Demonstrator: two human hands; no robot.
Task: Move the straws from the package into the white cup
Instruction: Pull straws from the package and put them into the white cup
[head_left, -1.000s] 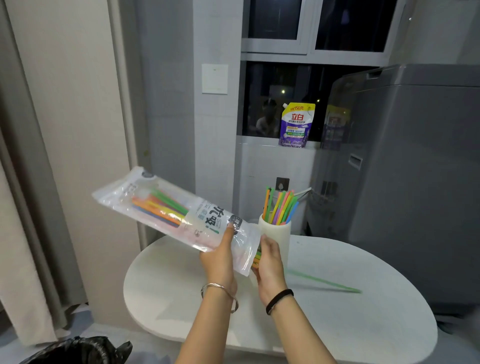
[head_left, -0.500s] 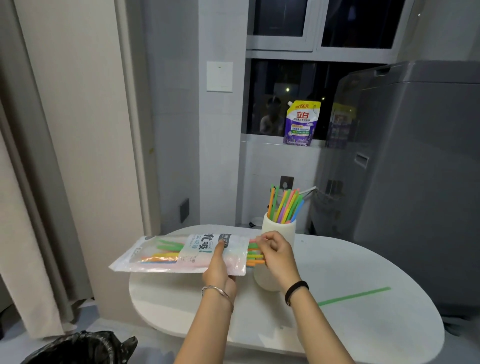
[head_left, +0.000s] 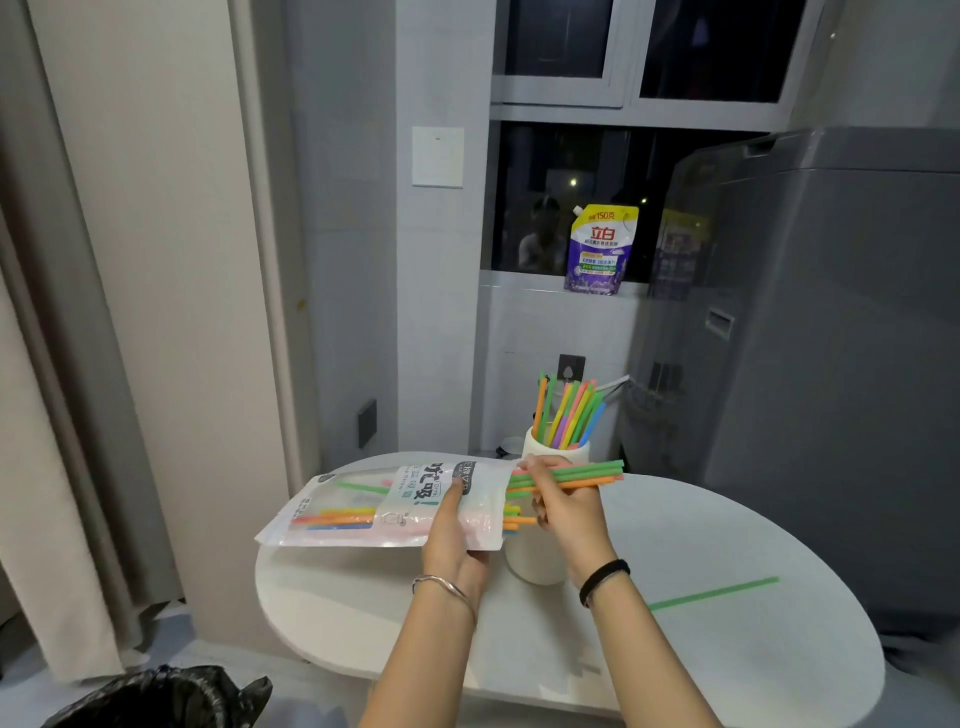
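Before the white cup (head_left: 535, 564), the right hand (head_left: 569, 512) pinches straws (head_left: 576, 474), the left hand (head_left: 452, 540) grips the package (head_left: 374, 499); tilting could spill the rest.

White cup (head_left: 537, 564), green and orange straws (head_left: 582, 475)

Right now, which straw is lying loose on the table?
The lone green straw, flat on the table right of the white cup; other straws are in cup, package or right hand.
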